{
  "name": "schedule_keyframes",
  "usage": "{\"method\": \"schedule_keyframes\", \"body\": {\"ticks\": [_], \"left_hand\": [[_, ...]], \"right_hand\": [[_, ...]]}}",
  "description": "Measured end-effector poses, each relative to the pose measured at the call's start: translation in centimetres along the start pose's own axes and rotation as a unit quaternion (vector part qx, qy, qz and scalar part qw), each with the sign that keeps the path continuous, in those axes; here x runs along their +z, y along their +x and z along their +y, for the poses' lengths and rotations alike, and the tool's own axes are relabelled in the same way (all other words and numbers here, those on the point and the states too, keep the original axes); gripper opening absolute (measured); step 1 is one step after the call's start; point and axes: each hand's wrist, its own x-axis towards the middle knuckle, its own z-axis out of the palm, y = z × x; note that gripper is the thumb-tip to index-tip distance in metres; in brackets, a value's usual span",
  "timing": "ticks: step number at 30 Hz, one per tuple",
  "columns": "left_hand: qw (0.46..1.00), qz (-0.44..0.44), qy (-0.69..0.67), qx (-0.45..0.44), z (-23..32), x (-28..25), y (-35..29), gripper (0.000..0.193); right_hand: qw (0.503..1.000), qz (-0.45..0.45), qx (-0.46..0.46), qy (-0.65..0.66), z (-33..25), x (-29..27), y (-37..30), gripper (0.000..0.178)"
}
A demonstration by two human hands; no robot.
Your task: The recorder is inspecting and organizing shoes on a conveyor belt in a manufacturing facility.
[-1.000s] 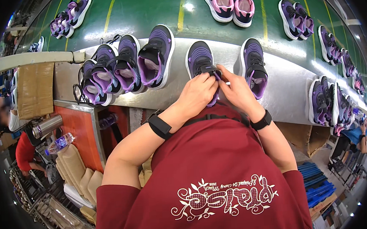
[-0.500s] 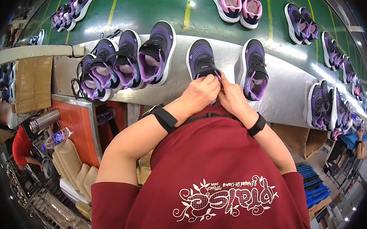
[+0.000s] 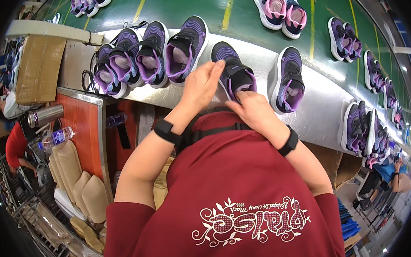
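Observation:
A black-and-purple sneaker [image 3: 230, 59] with a strap and lilac lining stands on the metal ledge in front of me, toe pointing away. My right hand [image 3: 255, 110] is closed on its heel collar, the fingers partly inside the opening. Just left of that sneaker, my left hand [image 3: 199, 87] is raised with its fingers stretched toward the toe, and nothing shows in it. A matching sneaker [image 3: 287, 78] stands untouched to the right. On the left, several more such sneakers [image 3: 182, 54] are lined up close together, some with dark cords beside them.
Beyond the metal ledge [image 3: 325, 90] runs a green surface [image 3: 275, 39] with yellow lines, carrying more pairs, including pink-lined sneakers [image 3: 273, 9]. A cardboard sheet [image 3: 41, 68], a steel flask [image 3: 46, 115] and a plastic bottle [image 3: 58, 137] are at left. Other people sit at both sides.
My left hand has left the sneaker's opening and moved up and left. My right hand stays at the heel, now with the collar and strap uncovered. The view has shifted slightly.

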Motion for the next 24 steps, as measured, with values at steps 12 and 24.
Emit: {"method": "schedule_keyframes", "body": {"ticks": [12,24], "left_hand": [[0.952,-0.253,-0.106,-0.133,1.8,1.8,4.1,0.03],[0.941,-0.312,0.112,-0.072,1.6,2.5,6.3,0.025]], "right_hand": [[0.996,0.028,0.067,0.05,2.1,1.8,0.1,0.028],[0.982,0.055,0.145,0.103,2.4,1.6,-0.2,0.031]]}}
